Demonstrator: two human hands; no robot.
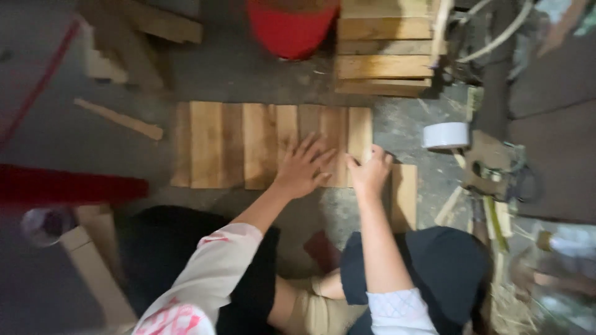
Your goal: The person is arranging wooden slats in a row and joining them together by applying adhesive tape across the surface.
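Observation:
A row of several short wooden planks lies side by side on the grey floor. My left hand rests flat with spread fingers on the planks near the row's right end. My right hand grips the lower edge of the rightmost plank, fingers curled over it. Another plank lies just right of that hand, set lower than the row. The picture is blurred.
A stack of planks and a red bucket stand beyond the row. A roll of white tape lies to the right, near tools and wood scraps. A loose strip and a red board lie left.

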